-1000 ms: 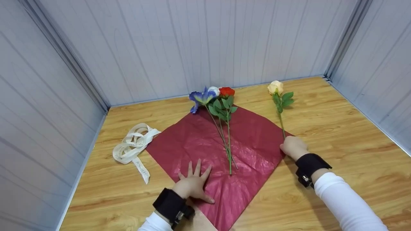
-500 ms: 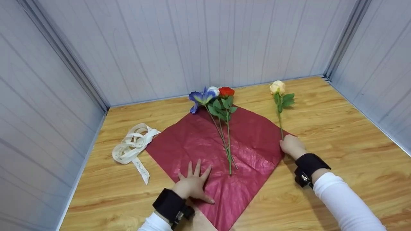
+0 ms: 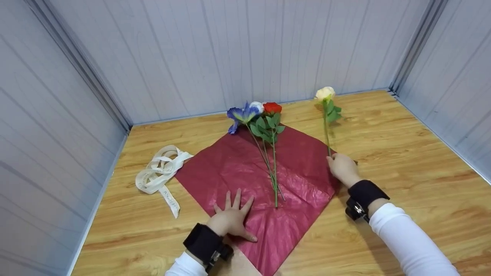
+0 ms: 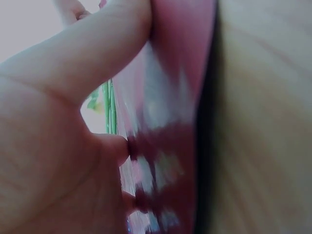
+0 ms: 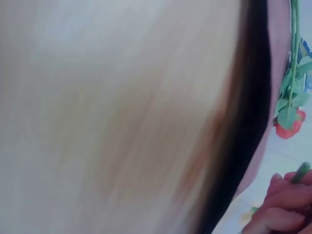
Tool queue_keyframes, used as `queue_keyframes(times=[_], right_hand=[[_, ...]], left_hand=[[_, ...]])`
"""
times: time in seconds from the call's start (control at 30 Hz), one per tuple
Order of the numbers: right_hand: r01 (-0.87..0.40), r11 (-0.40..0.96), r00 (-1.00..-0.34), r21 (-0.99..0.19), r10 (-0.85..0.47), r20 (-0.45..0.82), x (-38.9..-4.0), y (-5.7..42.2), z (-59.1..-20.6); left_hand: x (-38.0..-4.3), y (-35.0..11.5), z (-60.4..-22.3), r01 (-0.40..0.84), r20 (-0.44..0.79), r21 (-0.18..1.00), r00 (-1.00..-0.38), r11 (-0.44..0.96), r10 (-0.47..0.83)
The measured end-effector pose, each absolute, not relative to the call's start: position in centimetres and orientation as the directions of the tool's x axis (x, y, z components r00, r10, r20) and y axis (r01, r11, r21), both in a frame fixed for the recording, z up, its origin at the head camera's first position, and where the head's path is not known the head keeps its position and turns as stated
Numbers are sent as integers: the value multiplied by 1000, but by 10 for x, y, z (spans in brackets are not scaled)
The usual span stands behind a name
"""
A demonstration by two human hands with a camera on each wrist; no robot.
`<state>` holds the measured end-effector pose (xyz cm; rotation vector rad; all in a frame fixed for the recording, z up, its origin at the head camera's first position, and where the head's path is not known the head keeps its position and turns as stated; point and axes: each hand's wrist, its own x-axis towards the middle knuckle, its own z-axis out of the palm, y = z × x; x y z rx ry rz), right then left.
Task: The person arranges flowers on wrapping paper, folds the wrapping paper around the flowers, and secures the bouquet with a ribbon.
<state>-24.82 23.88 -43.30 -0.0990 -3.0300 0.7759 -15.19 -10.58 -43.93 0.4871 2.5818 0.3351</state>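
My right hand (image 3: 343,168) grips the lower stem of a cream rose (image 3: 325,94), over the right corner of a dark red sheet of wrapping paper (image 3: 230,165). In the right wrist view the stem's cut end (image 5: 303,168) pokes out of the curled fingers. With fingers spread, my left hand (image 3: 232,220) rests flat on the paper's lower left part. A blue-purple iris (image 3: 242,114), a white flower (image 3: 256,107) and a red rose (image 3: 272,107) lie on the paper, blooms past its far corner and stems crossing near its middle.
A loosely coiled cream ribbon (image 3: 163,168) with printed lettering lies left of the paper on the wooden table (image 3: 402,153). Pale panel walls (image 3: 184,57) enclose the table at the back and both sides.
My right hand has moved left and a little away from me, carrying the cream rose, which has turned slightly and seems raised. The left hand and the other flowers stay put.
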Motion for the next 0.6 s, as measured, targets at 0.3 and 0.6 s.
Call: queue_keyframes(times=[0.3,0.6], right_hand=[[7,865,-984,-501,96,151,-249,220,-429],[-88,832,-939,-547,114,325,-252,197,-424]], left_hand=[[-151,-106,-439,279,-414,318,-819,906,398],[-150,-106,-439,283,-405,323,-821,903,402]])
